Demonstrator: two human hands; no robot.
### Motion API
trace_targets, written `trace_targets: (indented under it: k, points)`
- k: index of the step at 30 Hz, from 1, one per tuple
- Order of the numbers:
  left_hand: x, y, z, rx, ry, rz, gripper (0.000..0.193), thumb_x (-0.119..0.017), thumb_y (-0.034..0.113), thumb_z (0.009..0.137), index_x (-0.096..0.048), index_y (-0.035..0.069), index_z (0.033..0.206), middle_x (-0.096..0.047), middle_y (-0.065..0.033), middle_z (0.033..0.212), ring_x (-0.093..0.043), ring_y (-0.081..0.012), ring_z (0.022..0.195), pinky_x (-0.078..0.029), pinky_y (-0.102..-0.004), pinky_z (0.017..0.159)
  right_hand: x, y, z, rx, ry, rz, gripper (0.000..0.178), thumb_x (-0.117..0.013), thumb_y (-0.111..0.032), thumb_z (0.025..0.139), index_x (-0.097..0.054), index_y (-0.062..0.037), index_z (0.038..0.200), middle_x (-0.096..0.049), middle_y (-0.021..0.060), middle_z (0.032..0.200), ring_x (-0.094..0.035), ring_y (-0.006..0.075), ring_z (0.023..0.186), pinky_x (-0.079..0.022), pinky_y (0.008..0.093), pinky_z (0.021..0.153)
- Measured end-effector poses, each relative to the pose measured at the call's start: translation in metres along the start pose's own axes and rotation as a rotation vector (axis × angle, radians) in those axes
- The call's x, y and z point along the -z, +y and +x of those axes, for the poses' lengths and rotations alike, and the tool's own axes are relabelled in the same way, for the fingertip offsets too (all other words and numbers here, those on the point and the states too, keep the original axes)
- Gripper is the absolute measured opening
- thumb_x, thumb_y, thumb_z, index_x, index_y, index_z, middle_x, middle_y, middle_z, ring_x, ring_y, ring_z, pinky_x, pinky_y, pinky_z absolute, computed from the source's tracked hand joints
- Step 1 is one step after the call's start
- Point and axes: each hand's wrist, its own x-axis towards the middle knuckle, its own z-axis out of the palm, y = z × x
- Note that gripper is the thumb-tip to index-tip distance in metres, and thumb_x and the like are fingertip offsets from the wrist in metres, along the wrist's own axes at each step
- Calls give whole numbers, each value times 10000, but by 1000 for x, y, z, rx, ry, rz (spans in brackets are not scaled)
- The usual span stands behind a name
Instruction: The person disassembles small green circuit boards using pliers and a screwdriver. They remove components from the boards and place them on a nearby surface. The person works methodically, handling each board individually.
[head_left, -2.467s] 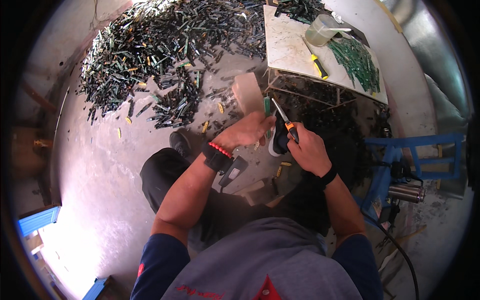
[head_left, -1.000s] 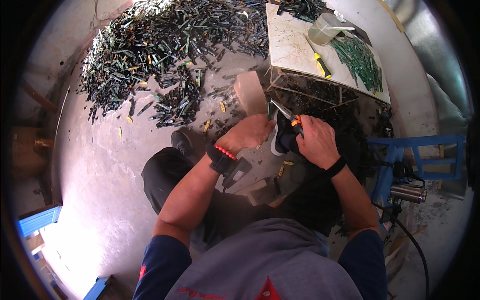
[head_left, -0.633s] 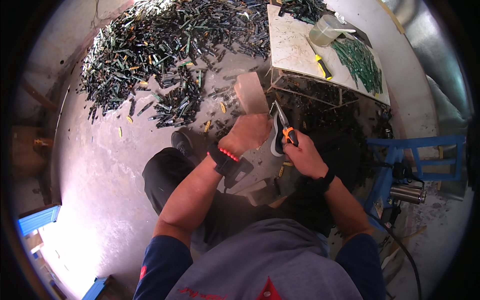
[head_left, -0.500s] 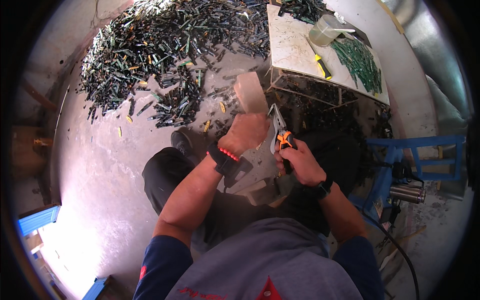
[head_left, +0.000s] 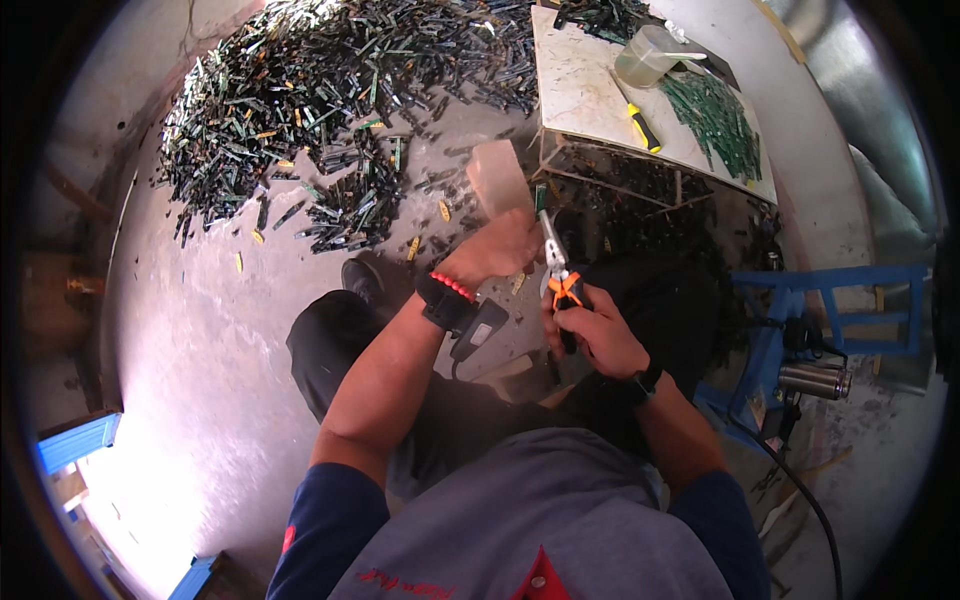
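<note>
My right hand (head_left: 604,328) is wrapped round the orange and black handles of long-nose pliers (head_left: 556,255). Their jaws point away from me and are drawn together, the tips at a small dark green strip (head_left: 541,197). Close beside the jaws, my left hand (head_left: 495,248) is closed with its fingers curled under. What it grips is hidden by the hand. Just beyond its knuckles stands a pale rectangular block (head_left: 498,178). A dark boxy device with a cord (head_left: 478,335) sits below my left wrist.
A large heap of dark and green strips (head_left: 290,110) covers the floor ahead. On the white table (head_left: 575,85) at the right are a clear jug (head_left: 643,60), a yellow-black handled tool (head_left: 643,128) and green strips (head_left: 715,125). A blue frame (head_left: 765,345) and steel flask (head_left: 815,380) stand right.
The plier jaws, spread apart before, have come together at the green strip, which now shows at their tips. My left hand has shifted slightly and turned beside them.
</note>
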Motion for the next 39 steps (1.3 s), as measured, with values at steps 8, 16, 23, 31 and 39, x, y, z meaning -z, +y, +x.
trace_targets:
  k: [8, 16, 23, 31, 39]
  points:
    - [10, 30, -10, 79, -245, -444, 301, -427, 282, 982, -544, 12, 921, -574, -131, 927, -621, -203, 721, -498, -302, 701, 30, -5, 13, 295, 455, -1036, 348, -547, -100, 804, -530, 11, 1134, -624, 195, 977, -603, 353, 902, -450, 410, 738]
    - [7, 42, -13, 70, -288, -472, 325, -418, 286, 991, -539, 8, 873, -592, -116, 845, -593, -203, 698, -494, -308, 690, 50, -22, 24, 466, 570, -1546, 466, -616, -84, 751, -505, 2, 1195, -621, 142, 1051, -581, 302, 988, -418, 406, 831]
    - [6, 38, -12, 58, -297, -530, 347, -426, 301, 991, -549, 3, 864, -583, -109, 816, -590, -207, 707, -487, -309, 689, 59, -25, 27, 509, 540, -1580, 488, -616, -54, 749, -489, 1, 1217, -605, 148, 1101, -569, 293, 1038, -401, 399, 886]
    - [6, 38, -13, 26, -317, -532, 367, -421, 329, 1003, -549, 12, 870, -583, -100, 837, -591, -203, 715, -494, -310, 694, 56, -41, 26, 577, 482, -1645, 576, -659, -14, 706, -461, -11, 1247, -576, 142, 1161, -539, 299, 1085, -370, 406, 936]
    - [10, 40, -15, 43, -330, -497, 363, -416, 330, 1004, -545, 14, 882, -579, -96, 844, -596, -202, 720, -495, -307, 702, 66, -54, 29, 652, 492, -1771, 611, -675, -16, 689, -457, -14, 1260, -562, 136, 1179, -511, 296, 1104, -360, 407, 951]
